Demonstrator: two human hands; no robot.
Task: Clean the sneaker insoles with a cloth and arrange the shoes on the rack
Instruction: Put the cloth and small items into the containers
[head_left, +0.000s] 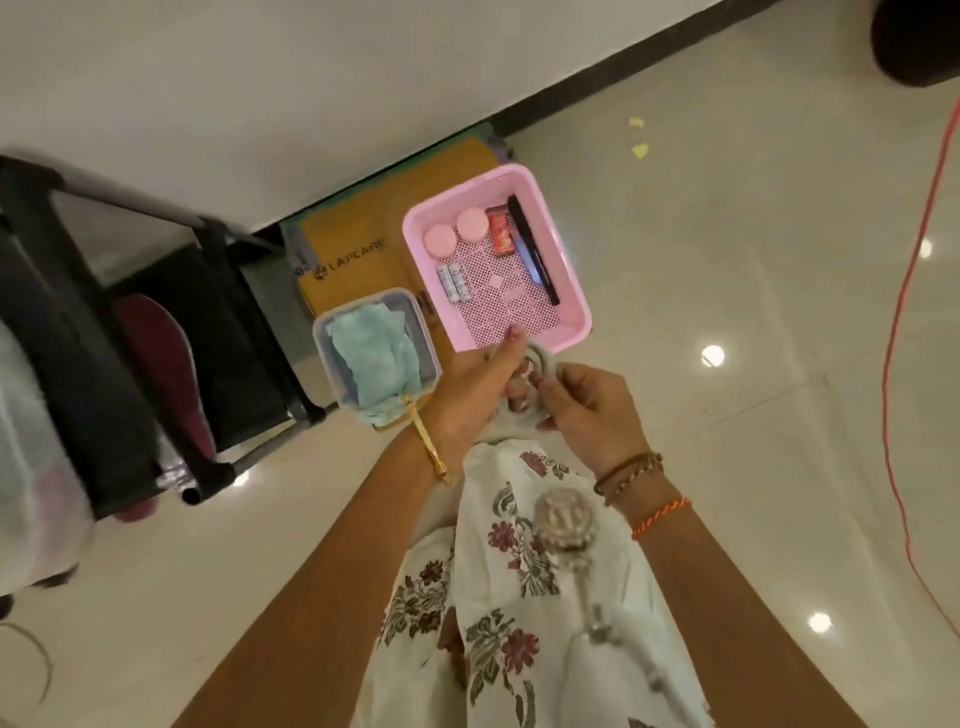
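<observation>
A grey insole is being gripped by both hands, left hand and right hand, near the pink tray; a blue cloth is lying in the tub to the left.

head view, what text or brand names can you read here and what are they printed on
"LAPCARE": on the brown cardboard box lying under the pink basket.
Red packet in the basket: has lettering, too blurred to read.
Two batteries in the basket: print too small to read.
</observation>
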